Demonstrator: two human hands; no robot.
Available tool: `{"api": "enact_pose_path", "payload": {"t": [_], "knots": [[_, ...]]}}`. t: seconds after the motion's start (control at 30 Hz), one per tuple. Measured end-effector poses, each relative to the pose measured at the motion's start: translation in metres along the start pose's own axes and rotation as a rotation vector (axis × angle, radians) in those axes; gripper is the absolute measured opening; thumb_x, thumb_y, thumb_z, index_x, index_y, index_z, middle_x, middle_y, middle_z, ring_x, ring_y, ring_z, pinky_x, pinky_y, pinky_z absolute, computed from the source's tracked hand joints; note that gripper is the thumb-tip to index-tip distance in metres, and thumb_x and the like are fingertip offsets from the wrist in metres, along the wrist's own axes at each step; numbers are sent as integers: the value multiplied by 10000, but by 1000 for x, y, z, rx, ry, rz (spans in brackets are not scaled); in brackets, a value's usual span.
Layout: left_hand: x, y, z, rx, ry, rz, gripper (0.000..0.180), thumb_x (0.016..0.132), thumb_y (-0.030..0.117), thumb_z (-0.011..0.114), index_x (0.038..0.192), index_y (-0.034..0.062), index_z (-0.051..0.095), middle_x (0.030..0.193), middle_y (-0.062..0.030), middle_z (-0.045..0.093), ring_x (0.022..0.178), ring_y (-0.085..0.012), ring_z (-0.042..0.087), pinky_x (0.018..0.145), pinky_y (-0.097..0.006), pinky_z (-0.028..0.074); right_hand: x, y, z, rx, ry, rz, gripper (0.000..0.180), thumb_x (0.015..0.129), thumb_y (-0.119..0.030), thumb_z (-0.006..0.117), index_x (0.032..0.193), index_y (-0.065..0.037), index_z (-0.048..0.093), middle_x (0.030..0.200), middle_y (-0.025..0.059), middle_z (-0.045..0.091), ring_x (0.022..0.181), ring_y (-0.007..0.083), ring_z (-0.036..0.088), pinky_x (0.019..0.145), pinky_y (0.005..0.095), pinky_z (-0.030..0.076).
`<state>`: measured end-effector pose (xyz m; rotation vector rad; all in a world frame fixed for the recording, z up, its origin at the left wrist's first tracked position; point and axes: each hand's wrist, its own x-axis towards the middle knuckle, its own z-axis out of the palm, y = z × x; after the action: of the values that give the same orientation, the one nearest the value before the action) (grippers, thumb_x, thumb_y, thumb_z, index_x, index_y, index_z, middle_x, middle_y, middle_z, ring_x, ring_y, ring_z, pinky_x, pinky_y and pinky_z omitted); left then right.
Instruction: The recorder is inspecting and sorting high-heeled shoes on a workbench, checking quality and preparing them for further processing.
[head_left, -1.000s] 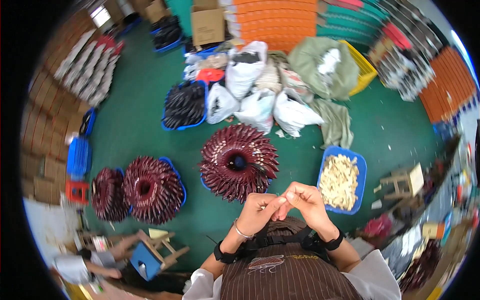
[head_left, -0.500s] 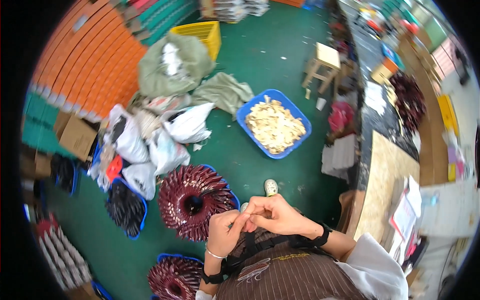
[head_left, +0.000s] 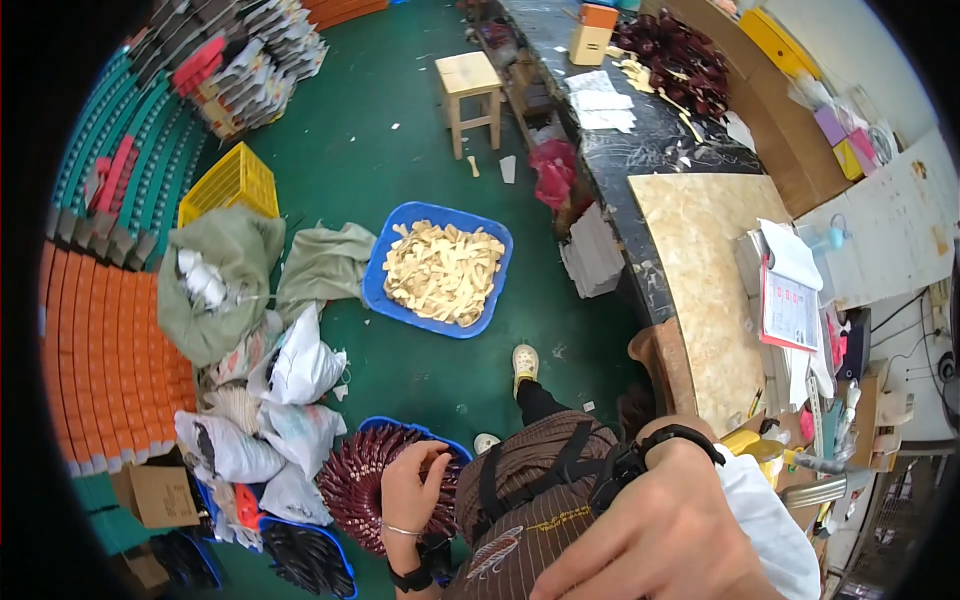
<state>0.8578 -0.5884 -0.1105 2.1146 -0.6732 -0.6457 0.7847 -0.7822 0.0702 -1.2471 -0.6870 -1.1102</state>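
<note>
My left hand [head_left: 412,492] is over a ring-shaped pile of glossy dark red pieces [head_left: 350,492] in a blue basin. Its fingers bend loosely, the thumb stands apart from them, and I see nothing in it. Large and close, my right hand [head_left: 660,530] is raised in front of the brown striped apron [head_left: 545,545]. The fingers of that hand point down and left, and the lower edge cuts off their tips. Nothing shows in it either. Both wrists wear black bands.
A blue basin [head_left: 372,285] of cream strips stands on the green floor, with a wooden stool [head_left: 468,75] beyond. Stuffed bags [head_left: 300,365], a yellow crate [head_left: 240,180] and stacked orange pieces [head_left: 110,360] line the left. A long workbench [head_left: 620,150] runs along the right.
My hands, fingers together in front of me before, are now apart. The right came back toward me; the left moved slightly lower. The view has turned toward the workbench.
</note>
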Motion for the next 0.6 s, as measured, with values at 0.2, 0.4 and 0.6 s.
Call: {"api": "enact_pose_path", "payload": {"t": [0.2,0.4,0.6], "knots": [[90,18,34,74,-107,-84,198,834,119,628,1000,11,622,803,-129,630,697,-238,624,644,-316,479,56,25,-107,-71,-167,-67,291,791,-39,608,1059,-142,564,725,129,589,444,131,468,423,220,373],[165,46,52,219,-96,3,239,816,147,640,1019,21,621,832,-146,635,751,-268,628,690,-345,483,76,40,-168,-140,2,-136,258,824,-93,605,1070,-160,565,726,151,598,466,152,500,438,227,396],[241,59,55,360,-240,-65,296,823,243,638,1060,65,628,871,-123,651,805,-284,629,730,-365,483,109,52,-251,-28,-155,42,226,905,-278,548,1122,-220,572,714,166,612,540,214,577,519,264,469]]}}
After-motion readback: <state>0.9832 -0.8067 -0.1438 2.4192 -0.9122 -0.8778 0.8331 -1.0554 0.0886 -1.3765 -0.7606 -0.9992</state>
